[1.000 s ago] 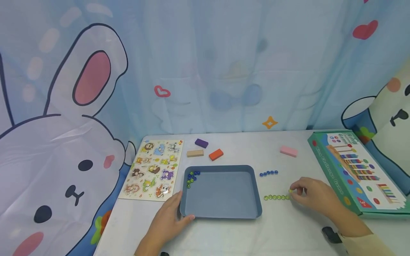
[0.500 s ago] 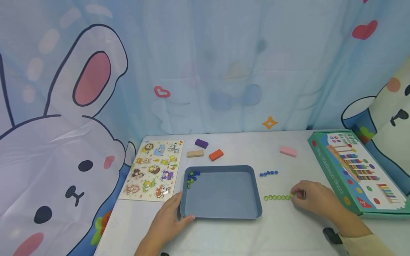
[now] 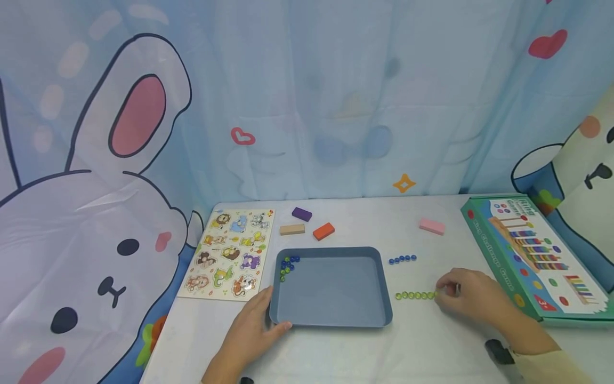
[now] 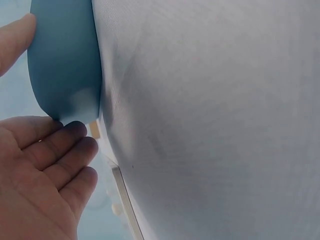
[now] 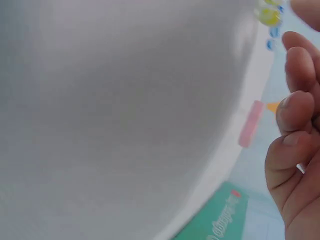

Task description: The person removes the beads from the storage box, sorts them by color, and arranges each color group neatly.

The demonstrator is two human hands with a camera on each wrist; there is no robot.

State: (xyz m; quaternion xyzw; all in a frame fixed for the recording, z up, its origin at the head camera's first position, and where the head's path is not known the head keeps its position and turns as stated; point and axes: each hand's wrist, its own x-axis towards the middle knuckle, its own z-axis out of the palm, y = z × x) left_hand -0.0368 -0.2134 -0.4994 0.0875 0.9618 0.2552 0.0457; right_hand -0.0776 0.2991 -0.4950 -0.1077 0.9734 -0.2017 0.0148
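Note:
My left hand (image 3: 249, 330) rests at the near left corner of a grey-blue tray (image 3: 336, 316), thumb at its front wall and loosely bent fingers by its left side. In the left wrist view, the thumb and fingertips meet the tray wall (image 4: 65, 60). My right hand (image 3: 472, 296), fingers curled, pinches a small green bead at the right end of a row of green beads (image 3: 411, 296); the fingertips partly hide it. A blurred green bead (image 5: 270, 16) shows beside the fingers in the right wrist view. Blue beads (image 3: 402, 260) form a shorter row behind.
Blue and green beads (image 3: 288, 264) sit in the tray's far left corner. Animal puzzle board (image 3: 227, 256) lies left. Purple (image 3: 301, 214), tan (image 3: 292, 229) and orange (image 3: 323, 231) blocks lie behind the tray. A pink block (image 3: 432, 226) and a green game box (image 3: 537, 261) are right.
My right hand has lowered the green bead to the right end of the green row, where the fingers stay. The left hand and tray have not visibly moved.

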